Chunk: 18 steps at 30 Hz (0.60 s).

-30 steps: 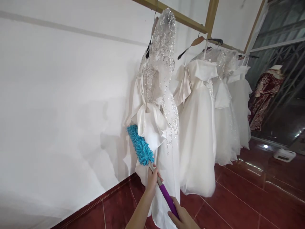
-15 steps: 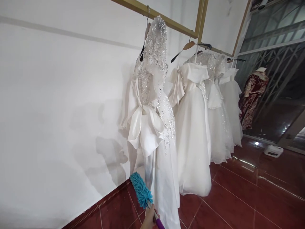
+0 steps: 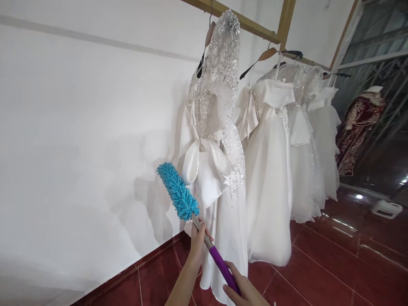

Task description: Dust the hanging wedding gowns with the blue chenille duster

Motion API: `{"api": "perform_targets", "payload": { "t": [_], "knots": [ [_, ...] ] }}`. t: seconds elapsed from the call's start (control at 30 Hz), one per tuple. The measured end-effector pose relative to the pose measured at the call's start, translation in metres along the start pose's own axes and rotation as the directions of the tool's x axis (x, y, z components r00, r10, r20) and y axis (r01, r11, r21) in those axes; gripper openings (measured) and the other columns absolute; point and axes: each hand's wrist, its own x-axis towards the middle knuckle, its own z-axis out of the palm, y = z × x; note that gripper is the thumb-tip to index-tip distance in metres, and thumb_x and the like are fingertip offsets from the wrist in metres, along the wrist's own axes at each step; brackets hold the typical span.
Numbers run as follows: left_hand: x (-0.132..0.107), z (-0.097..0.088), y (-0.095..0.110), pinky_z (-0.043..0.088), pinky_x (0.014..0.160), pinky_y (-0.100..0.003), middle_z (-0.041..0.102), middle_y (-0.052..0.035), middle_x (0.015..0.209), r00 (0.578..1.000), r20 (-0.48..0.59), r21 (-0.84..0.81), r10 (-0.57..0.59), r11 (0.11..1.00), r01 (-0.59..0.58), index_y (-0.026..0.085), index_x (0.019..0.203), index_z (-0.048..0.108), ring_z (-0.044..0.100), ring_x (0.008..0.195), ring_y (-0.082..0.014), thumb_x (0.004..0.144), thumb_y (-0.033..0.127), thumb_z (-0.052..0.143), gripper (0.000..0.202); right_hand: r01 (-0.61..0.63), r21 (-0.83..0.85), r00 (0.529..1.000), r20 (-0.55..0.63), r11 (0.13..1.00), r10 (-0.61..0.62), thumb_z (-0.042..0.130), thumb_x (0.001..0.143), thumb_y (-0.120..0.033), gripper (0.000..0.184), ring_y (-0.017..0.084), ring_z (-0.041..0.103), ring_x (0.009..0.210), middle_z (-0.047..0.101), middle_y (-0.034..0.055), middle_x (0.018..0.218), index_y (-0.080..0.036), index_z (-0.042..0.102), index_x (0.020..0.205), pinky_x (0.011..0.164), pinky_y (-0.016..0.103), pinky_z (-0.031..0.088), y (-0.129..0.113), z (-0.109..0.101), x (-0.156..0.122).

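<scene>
gripping the blue duster (image 3: 181, 196), the left hand (image 3: 199, 239) holds its silver pole (image 3: 208, 242) and the right hand (image 3: 245, 287) its purple handle (image 3: 220, 262). its fluffy head (image 3: 175, 187) is beside the bow (image 3: 204, 163) on the white dress (image 3: 234, 233); soft strokes should keep beads (image 3: 228, 53) from snagging.

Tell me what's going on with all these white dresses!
A person holds a fluffy blue duster: the left hand grips its grey shaft, the right hand its purple handle. The fluffy end is by a sparkly white dress hanging near the wall; I can't tell if they touch. More white dresses hang farther along.
</scene>
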Motion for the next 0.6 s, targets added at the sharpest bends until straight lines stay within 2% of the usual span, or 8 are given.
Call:
{"api": "perform_targets", "payload": {
  "t": [0.1, 0.2, 0.3, 0.43, 0.53, 0.6],
  "knots": [
    [0.007, 0.01, 0.002, 0.038, 0.04, -0.023, 0.046, 0.0118, 0.049, 0.999, 0.034, 0.006, 0.0, 1.0, 0.0, 0.023, 0.094, 0.041, 0.049, 0.036, -0.0104, 0.063, 0.058, 0.066, 0.053, 0.009, 0.0, 1.0, -0.024, 1.0, -0.009, 0.047, 0.085, -0.043, 0.062, 0.025, 0.059, 0.089, 0.067, 0.0075, 0.091, -0.017, 0.039, 0.141, 0.086, 0.036, 0.046, -0.005, -0.008, -0.004],
    [0.01, 0.015, -0.016, 0.04, 0.041, -0.024, 0.046, 0.0119, 0.049, 0.997, 0.053, 0.009, -0.053, 0.999, 0.053, 0.024, 0.093, 0.04, 0.05, 0.036, -0.0112, 0.062, 0.058, 0.067, 0.054, -0.036, 0.001, 0.998, -0.046, 0.999, 0.036, 0.046, 0.085, -0.044, 0.06, 0.025, 0.06, 0.087, 0.067, 0.0069, 0.09, -0.017, 0.042, 0.139, 0.085, 0.036, 0.047, 0.006, -0.009, -0.006],
    [0.006, 0.016, -0.044, 0.04, 0.044, -0.024, 0.049, 0.0102, 0.053, 0.992, 0.047, 0.006, -0.114, 0.993, 0.114, 0.023, 0.094, 0.041, 0.053, 0.041, -0.0117, 0.063, 0.058, 0.067, 0.053, -0.098, -0.013, 0.994, -0.048, 0.995, 0.097, 0.046, 0.083, -0.044, 0.062, 0.027, 0.061, 0.092, 0.068, 0.0091, 0.097, -0.017, 0.042, 0.138, 0.088, 0.037, 0.046, 0.027, -0.006, -0.009],
    [0.002, 0.008, -0.089, 0.04, 0.047, -0.025, 0.05, 0.0089, 0.054, 0.97, 0.008, 0.048, -0.243, 0.969, 0.243, 0.022, 0.09, 0.045, 0.054, 0.044, -0.0118, 0.063, 0.053, 0.068, 0.047, -0.104, -0.031, 0.995, -0.003, 0.994, 0.104, 0.044, 0.081, -0.041, 0.059, 0.027, 0.061, 0.091, 0.07, 0.0116, 0.1, -0.011, 0.047, 0.132, 0.088, 0.038, 0.045, 0.051, 0.002, -0.005],
    [0.001, -0.007, -0.126, 0.041, 0.051, -0.025, 0.051, 0.0086, 0.054, 0.924, -0.073, 0.055, -0.376, 0.924, 0.38, 0.022, 0.084, 0.046, 0.053, 0.046, -0.0111, 0.061, 0.048, 0.071, 0.042, -0.163, 0.01, 0.986, 0.03, 0.987, 0.162, 0.046, 0.077, -0.04, 0.052, 0.029, 0.061, 0.094, 0.071, 0.013, 0.099, -0.01, 0.057, 0.118, 0.088, 0.04, 0.046, 0.064, 0.013, 0.001],
    [-0.002, -0.022, -0.152, 0.04, 0.053, -0.025, 0.05, 0.0085, 0.053, 0.878, -0.134, 0.04, -0.46, 0.882, 0.469, 0.022, 0.076, 0.046, 0.052, 0.046, -0.0104, 0.059, 0.046, 0.073, 0.04, -0.22, 0.103, 0.975, 0.058, 0.97, 0.215, 0.049, 0.076, -0.042, 0.046, 0.03, 0.062, 0.095, 0.071, 0.012, 0.097, -0.012, 0.062, 0.109, 0.086, 0.041, 0.047, 0.071, 0.024, 0.004]
  ]
}}
